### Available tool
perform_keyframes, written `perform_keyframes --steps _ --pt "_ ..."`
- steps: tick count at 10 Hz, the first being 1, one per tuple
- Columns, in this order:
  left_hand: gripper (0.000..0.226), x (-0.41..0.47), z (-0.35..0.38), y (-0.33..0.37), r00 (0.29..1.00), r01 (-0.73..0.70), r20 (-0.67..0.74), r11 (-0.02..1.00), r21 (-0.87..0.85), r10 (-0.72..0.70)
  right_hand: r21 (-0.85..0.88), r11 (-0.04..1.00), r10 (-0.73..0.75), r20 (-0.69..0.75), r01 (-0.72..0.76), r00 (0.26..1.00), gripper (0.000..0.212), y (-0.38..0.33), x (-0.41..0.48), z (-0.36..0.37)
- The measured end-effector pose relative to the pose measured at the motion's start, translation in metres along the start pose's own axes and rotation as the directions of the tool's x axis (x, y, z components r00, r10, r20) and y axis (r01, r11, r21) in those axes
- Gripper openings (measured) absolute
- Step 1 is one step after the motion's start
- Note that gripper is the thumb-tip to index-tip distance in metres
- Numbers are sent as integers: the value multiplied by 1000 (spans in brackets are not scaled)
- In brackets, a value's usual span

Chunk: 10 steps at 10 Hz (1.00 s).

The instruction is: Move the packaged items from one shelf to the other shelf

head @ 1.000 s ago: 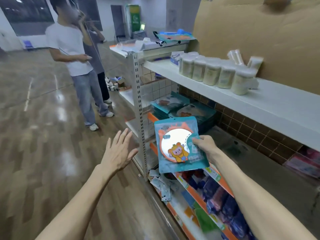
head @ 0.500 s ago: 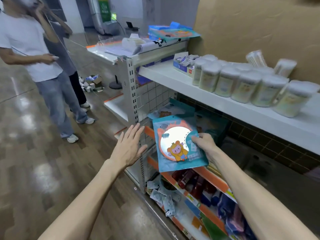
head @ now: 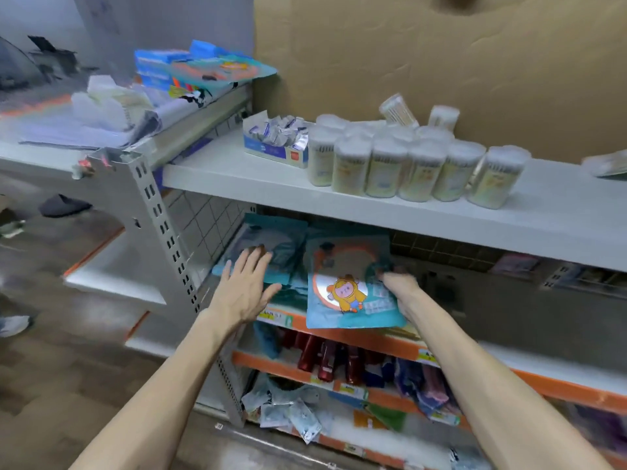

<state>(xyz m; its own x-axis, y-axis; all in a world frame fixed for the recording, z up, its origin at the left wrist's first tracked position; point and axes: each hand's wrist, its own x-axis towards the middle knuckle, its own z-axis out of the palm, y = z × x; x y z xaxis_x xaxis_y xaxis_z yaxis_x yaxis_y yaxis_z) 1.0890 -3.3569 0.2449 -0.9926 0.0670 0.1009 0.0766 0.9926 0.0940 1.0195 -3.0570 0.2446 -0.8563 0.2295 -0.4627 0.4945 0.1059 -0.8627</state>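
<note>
My right hand grips the right edge of a teal packet with a round window and a yellow cartoon figure, held at the front edge of the middle shelf. My left hand is open, fingers spread, hovering just above a stack of similar teal packets lying at the left end of that shelf. More teal packets lie on top of the neighbouring shelf unit at the upper left.
The white upper shelf carries several white tubs and a small box of sachets. A perforated grey upright stands at left. Lower orange-edged shelves hold red bottles and loose packets.
The view has swung right and down toward the shelves. Both hands have moved forward to the middle shelf, the right one still holding the packet; the standing people have left the view.
</note>
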Motion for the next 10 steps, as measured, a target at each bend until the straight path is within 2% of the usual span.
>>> perform_keyframes --steps 1,3,4,5,7,8,9,10 --pt "84 23 0 3 999 -33 26 997 71 32 40 997 65 13 -66 998 11 -5 13 6" --pt "75 60 6 -13 996 -90 -5 994 58 90 -31 990 140 1 -140 990 29 -12 40 28" --pt "76 75 5 -22 991 -130 43 991 26 129 -55 996 62 -19 -63 998 28 -20 43 40" --pt "75 92 10 -31 980 -196 59 978 75 192 -58 997 -42 -26 41 999 26 -30 46 50" --pt "73 122 39 -43 962 -272 19 962 -19 272 -34 993 -116 -98 114 988 19 -27 65 60" --pt "70 124 49 -45 952 -304 11 952 -25 305 -268 939 -272 -191 216 943 13 -22 73 70" --pt "72 127 52 -48 943 -332 7 943 -35 332 -686 701 -437 -198 195 877 33 -16 81 83" --pt "71 130 50 -49 940 -340 -6 938 -65 340 -801 589 -544 -294 108 786 42 -13 67 93"
